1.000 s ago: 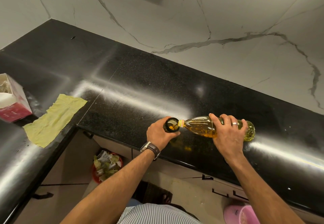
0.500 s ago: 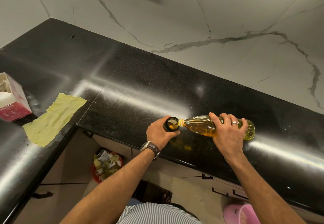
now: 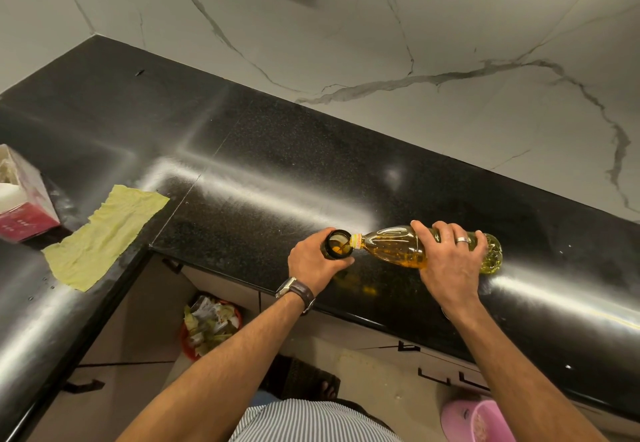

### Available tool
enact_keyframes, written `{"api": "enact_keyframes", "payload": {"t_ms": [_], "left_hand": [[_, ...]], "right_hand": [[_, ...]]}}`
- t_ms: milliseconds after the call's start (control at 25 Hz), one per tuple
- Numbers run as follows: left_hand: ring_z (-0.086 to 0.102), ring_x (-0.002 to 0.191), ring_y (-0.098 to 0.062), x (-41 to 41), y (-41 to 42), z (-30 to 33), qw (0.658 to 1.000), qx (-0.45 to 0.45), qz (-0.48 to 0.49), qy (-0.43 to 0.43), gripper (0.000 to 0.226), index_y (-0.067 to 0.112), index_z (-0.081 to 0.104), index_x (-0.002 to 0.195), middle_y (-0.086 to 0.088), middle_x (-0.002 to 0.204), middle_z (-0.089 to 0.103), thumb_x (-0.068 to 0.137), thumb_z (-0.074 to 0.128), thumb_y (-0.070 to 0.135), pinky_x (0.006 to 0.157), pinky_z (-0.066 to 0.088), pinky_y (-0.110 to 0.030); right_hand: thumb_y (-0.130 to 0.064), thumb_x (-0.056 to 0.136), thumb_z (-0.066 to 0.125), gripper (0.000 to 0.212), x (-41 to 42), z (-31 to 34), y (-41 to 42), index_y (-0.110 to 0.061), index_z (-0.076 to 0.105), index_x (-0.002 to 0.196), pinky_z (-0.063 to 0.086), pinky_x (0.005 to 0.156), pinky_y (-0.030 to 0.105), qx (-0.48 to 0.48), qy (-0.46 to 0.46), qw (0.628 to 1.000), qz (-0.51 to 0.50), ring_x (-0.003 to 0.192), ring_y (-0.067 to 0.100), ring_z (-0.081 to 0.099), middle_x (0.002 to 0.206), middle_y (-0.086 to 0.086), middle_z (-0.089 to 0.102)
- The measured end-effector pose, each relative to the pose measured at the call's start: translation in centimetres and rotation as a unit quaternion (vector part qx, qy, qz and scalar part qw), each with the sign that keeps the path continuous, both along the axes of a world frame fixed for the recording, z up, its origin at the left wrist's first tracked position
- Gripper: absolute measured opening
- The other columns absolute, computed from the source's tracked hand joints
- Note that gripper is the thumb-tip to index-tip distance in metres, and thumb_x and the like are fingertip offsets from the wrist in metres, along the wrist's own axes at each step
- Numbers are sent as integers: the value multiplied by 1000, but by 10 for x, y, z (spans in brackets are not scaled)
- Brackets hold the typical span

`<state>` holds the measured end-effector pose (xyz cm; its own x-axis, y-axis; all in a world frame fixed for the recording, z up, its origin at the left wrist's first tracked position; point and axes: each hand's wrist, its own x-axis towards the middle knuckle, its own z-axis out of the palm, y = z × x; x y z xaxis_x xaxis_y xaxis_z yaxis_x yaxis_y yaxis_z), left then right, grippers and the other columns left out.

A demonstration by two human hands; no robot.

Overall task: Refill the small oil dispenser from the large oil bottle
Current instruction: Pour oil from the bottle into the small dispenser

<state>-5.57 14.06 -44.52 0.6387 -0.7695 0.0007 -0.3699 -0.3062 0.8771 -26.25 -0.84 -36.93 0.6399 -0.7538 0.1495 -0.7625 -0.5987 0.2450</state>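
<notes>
Left hand (image 3: 317, 263) wrapped around the small dark dispenser (image 3: 336, 248), standing near the front edge of the black surface (image 3: 277, 164). Right hand (image 3: 450, 261) clasps the large oil bottle (image 3: 391, 246), tipped nearly flat, its mouth at the dispenser's open rim. Yellow cloth (image 3: 104, 233) and pink box (image 3: 24, 206) lie far left. Marble wall (image 3: 450, 43) behind.

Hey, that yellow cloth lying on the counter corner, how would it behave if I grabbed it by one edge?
The yellow cloth looks thin and lies flat with creases and ragged edges, so it would likely hang limp and feel very light. On the glossy black counter it would probably slide or bunch rather than resist a push.
</notes>
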Motion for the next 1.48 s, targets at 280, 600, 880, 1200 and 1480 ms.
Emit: {"api": "enact_keyframes", "payload": {"t_ms": [280, 600, 880, 1200, 1480], "left_hand": [[66, 106, -8, 1, 0, -3, 1000, 6, 1, -5, 59, 34, 69, 123, 13, 112, 75, 71, 88, 52, 93, 57, -39], [66, 108, -8, 1, -1, -5, 1000, 9, 3, -7, 61, 33, 69, 124, 13, 113, 75, 70, 87, 54, 94, 57, -38], [66, 107, -7, 1, -3, -7, 1000, 9, -1, -8, 62, 33, 68, 125, 14, 112, 74, 70, 86, 57, 93, 57, -37], [66, 105, -6, 2, -2, -7, 1000, 11, 1, -9, 60, 33, 69, 123, 15, 110, 74, 70, 87, 55, 92, 56, -33], [66, 103, -5, 1, -2, -7, 1000, 10, 5, -10, 60, 34, 69, 122, 16, 109, 75, 69, 86, 56, 91, 57, -35]], "right_hand": [[-31, 71, 93, 90, 1, 1, 0, -35, 47, 148, 31, 110, 69, 5, 3, 1000, -2, 131, 34, 52, 136, 10, 60], [-30, 70, 93, 91, 0, 1, -1, -34, 48, 148, 32, 110, 70, 3, 3, 1000, 2, 130, 34, 52, 136, 11, 60], [-30, 71, 93, 89, 1, 0, -1, -35, 47, 148, 31, 110, 69, 0, 4, 1000, 1, 130, 34, 53, 136, 11, 60], [-29, 72, 92, 88, 1, 1, 0, -35, 47, 147, 31, 110, 68, -6, 8, 1000, -1, 130, 33, 52, 136, 10, 60], [-28, 72, 91, 88, 1, 2, 0, -36, 46, 147, 31, 110, 69, -5, 9, 1000, -1, 130, 33, 52, 136, 9, 60]]}}
